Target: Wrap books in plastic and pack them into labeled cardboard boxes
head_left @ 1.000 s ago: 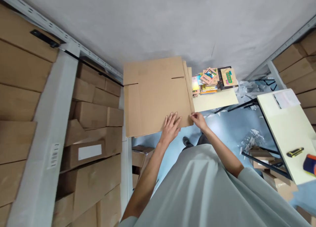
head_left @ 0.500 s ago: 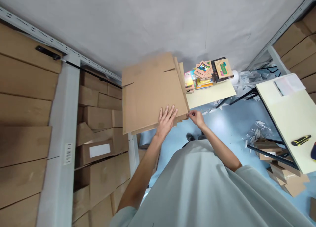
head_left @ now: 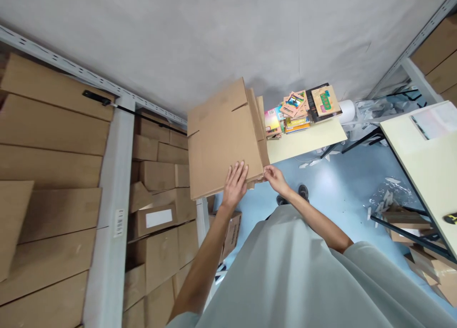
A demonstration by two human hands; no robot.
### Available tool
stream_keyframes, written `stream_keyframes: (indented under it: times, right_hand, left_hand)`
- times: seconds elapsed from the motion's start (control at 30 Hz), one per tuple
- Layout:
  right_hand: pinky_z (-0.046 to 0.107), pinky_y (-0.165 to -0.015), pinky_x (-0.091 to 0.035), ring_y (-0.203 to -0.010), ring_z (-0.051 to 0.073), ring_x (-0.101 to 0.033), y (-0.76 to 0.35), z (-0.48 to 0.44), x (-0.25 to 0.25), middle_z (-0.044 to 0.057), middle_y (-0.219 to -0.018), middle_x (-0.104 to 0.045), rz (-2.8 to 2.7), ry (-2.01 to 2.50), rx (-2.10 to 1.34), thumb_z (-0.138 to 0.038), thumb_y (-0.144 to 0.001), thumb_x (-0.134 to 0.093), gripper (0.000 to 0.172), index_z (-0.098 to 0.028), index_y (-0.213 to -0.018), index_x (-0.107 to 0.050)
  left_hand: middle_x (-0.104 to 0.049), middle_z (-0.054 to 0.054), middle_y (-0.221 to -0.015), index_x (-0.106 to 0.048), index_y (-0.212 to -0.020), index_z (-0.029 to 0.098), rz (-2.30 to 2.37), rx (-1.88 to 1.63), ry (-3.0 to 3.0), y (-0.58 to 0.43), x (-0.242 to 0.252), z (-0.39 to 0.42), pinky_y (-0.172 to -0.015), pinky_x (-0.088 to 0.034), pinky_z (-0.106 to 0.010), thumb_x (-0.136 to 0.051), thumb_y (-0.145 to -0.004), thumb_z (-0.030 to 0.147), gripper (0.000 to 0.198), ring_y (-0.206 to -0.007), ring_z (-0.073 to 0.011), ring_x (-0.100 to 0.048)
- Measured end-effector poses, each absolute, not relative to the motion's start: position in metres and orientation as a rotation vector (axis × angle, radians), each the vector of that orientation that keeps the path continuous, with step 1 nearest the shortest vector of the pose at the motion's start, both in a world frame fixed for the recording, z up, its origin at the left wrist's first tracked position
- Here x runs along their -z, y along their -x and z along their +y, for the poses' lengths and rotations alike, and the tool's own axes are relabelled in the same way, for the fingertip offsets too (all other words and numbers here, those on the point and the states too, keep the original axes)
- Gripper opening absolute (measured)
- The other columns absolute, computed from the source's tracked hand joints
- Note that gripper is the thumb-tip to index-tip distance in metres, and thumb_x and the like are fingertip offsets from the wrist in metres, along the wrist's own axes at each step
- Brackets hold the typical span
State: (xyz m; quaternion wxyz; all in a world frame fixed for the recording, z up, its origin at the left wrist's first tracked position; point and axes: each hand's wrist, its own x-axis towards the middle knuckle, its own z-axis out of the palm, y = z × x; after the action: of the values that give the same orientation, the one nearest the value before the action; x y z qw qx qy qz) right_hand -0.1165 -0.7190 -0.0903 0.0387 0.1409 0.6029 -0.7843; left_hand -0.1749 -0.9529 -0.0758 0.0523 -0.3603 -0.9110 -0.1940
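Note:
A stack of flattened cardboard boxes (head_left: 223, 142) lies in front of me, with slits cut near the far edge of the top sheet. My left hand (head_left: 234, 181) rests flat on the near edge of the top sheet, its fingers stretched out. At the stack's near right corner, my right hand (head_left: 276, 179) pinches the edge of a flattened cardboard box between thumb and fingers. The sheets fan slightly apart along the right side, and their lower layers are mostly hidden.
Shelves of cardboard boxes (head_left: 159, 171) stand on my left behind a grey metal post (head_left: 110, 213). Books (head_left: 295, 106) lie on a pale table (head_left: 303, 140) beside the stack. Another table (head_left: 419, 161) stands at right, with opened cartons below it. A wall rises ahead.
The view has shifted left. My right hand has drawn slightly nearer the left hand at the corner, and the top sheet's far right flap now stands bent up a little.

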Motion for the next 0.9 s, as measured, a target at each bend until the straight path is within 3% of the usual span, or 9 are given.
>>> stream_keyframes:
  times: [0.13,0.27,0.33,0.43,0.57,0.67,0.77,0.9]
  right_hand:
    - [0.037,-0.091,-0.062,-0.095,0.024,-0.077,0.122,-0.696,0.089,0.009,-0.111,-0.079,2.264,-0.502,2.137,-0.066,-0.099,-0.069,0.043,-0.025,-0.11,-0.069]
    - [0.036,-0.089,-0.059,-0.085,0.023,-0.074,0.132,-0.685,0.099,0.005,-0.092,-0.076,2.39,-0.584,1.8,-0.059,-0.094,-0.077,0.037,-0.024,-0.092,-0.066]
    - [0.034,-0.084,-0.058,-0.082,0.024,-0.074,0.136,-0.688,0.102,0.002,-0.08,-0.071,2.296,-0.575,1.891,-0.063,-0.095,-0.074,0.041,-0.026,-0.084,-0.061]
    - [0.034,-0.077,-0.062,-0.077,0.023,-0.074,0.14,-0.698,0.102,-0.001,-0.073,-0.063,1.968,-0.537,2.236,-0.073,-0.092,-0.073,0.05,-0.027,-0.087,-0.057]
    - [0.038,-0.083,-0.068,-0.077,0.02,-0.068,0.143,-0.709,0.094,-0.005,-0.074,-0.058,1.67,-0.412,2.477,-0.078,-0.084,-0.078,0.055,-0.027,-0.089,-0.056]
    - [0.039,-0.086,-0.068,-0.082,0.02,-0.07,0.141,-0.707,0.09,-0.003,-0.08,-0.063,1.622,-0.332,2.472,-0.079,-0.087,-0.075,0.055,-0.027,-0.091,-0.057]
    - [0.037,-0.086,-0.064,-0.09,0.022,-0.073,0.139,-0.7,0.095,0.002,-0.089,-0.07,1.8,-0.335,2.349,-0.08,-0.095,-0.069,0.054,-0.026,-0.097,-0.062]
    - [0.035,-0.081,-0.057,-0.082,0.021,-0.068,0.146,-0.695,0.118,0.002,-0.096,-0.073,2.212,-0.64,2.026,-0.07,-0.084,-0.083,0.052,-0.026,-0.104,-0.063]
  left_hand:
    - [-0.057,-0.011,-0.177,-0.043,-0.181,0.027,-2.575,0.584,1.049,0.19,0.047,-0.968,-0.145,-0.036,-0.055,-0.039,-0.104,0.002,0.081,-0.173,-0.0222,-0.042]
    - [-0.056,-0.008,-0.178,-0.04,-0.183,0.027,-2.545,0.564,1.01,0.2,0.024,-0.978,-0.145,-0.039,-0.055,-0.04,-0.104,0.003,0.082,-0.172,-0.0229,-0.045]
    - [-0.056,-0.009,-0.178,-0.04,-0.183,0.025,-2.563,0.548,1.004,0.2,0.026,-0.977,-0.145,-0.038,-0.056,-0.041,-0.104,0.004,0.081,-0.172,-0.0235,-0.044]
    - [-0.057,-0.011,-0.177,-0.039,-0.183,0.024,-2.58,0.513,1.045,0.192,0.044,-0.967,-0.145,-0.037,-0.055,-0.041,-0.105,0.003,0.081,-0.173,-0.0232,-0.043]
    - [-0.055,-0.015,-0.178,-0.038,-0.184,0.023,-2.612,0.423,1.115,0.179,0.069,-0.948,-0.145,-0.037,-0.055,-0.054,-0.108,0.01,0.078,-0.174,-0.0274,-0.04]
    - [-0.051,-0.016,-0.179,-0.037,-0.184,0.023,-2.648,0.405,1.128,0.178,0.072,-0.942,-0.145,-0.036,-0.053,-0.06,-0.107,0.01,0.082,-0.175,-0.029,-0.038]
    - [-0.052,-0.014,-0.18,-0.034,-0.185,0.023,-2.614,0.475,1.116,0.186,0.061,-0.951,-0.145,-0.037,-0.051,-0.044,-0.105,0.001,0.084,-0.174,-0.0251,-0.038]
    - [-0.057,-0.013,-0.177,-0.038,-0.184,0.023,-2.555,0.621,0.91,0.204,0.028,-0.974,-0.143,-0.042,-0.051,-0.042,-0.106,0.004,0.08,-0.169,-0.0242,-0.049]
